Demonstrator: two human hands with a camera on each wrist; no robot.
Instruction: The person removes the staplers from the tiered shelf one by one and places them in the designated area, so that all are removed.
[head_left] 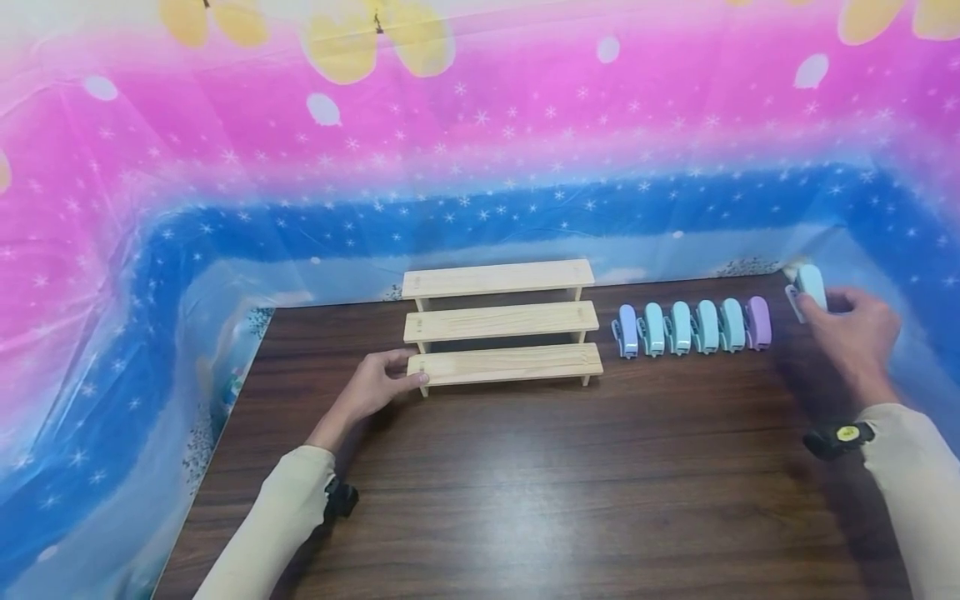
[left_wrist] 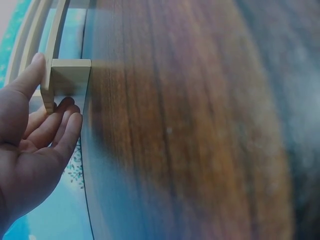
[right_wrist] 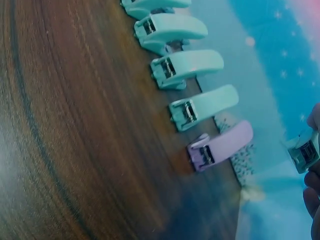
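Observation:
A wooden three-step display rack [head_left: 504, 364] stands on the table. My left hand [head_left: 372, 386] holds the left end of its lowest step; in the left wrist view the thumb [left_wrist: 31, 75] lies against the plank, with the fingers [left_wrist: 60, 127] below. At the far right, my right hand [head_left: 855, 333] grips a mint hole punch [head_left: 812, 287], apart from the others. Between rack and hand runs a row of similar punches: a periwinkle one [head_left: 627, 332] at the left, several mint ones [head_left: 679, 327], and a purple one [head_left: 758, 323] at the right. The right wrist view shows only part of the right hand.
The dark wood-grain table [head_left: 525, 483] lies under everything. A pink and blue patterned sheet [head_left: 480, 167] hangs behind it and down both sides. Close behind the rack and the row is the table's back edge. A black strap device [head_left: 838, 438] sits on the right wrist.

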